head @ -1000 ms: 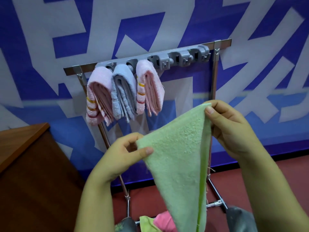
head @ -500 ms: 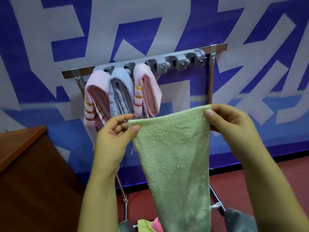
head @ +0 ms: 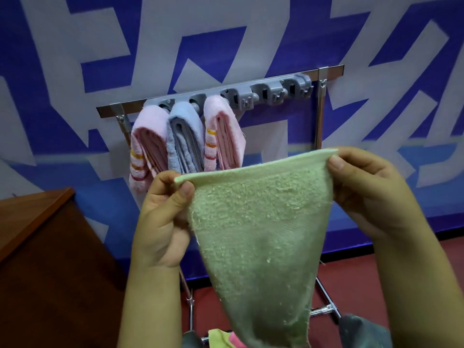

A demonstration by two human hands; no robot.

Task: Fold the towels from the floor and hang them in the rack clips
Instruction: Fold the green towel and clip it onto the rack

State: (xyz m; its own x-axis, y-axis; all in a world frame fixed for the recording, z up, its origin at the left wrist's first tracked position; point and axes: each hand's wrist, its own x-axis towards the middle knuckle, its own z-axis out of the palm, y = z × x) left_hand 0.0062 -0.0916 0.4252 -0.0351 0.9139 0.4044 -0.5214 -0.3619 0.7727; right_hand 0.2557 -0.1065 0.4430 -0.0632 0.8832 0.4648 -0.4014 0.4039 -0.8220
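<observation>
Since a moment ago we have drawn our hands farther apart, so the top edge of the light green terry towel [head: 258,222] now runs taut and nearly level where it earlier sloped down to the left. Our left hand [head: 160,219] pinches the towel's left top corner between thumb and curled fingers, and our right hand [head: 366,189] pinches the right top corner the same way. The towel hangs from these two corners in front of us, narrowing to a point near the bottom edge of the view. Behind it stands the metal rack [head: 320,109] with its grey plastic clip bar [head: 266,92]. Three folded towels hang from the clips on the left: a pink towel with red and yellow stripes [head: 144,149], a pale blue towel [head: 185,139], and a second pink striped towel [head: 223,136]. The three clips on the right hold nothing. On the red floor [head: 351,272], low between our arms, bits of a yellow cloth [head: 218,336] and a pink cloth [head: 236,341] show. A brown wooden bench [head: 32,214] stands at the left.
</observation>
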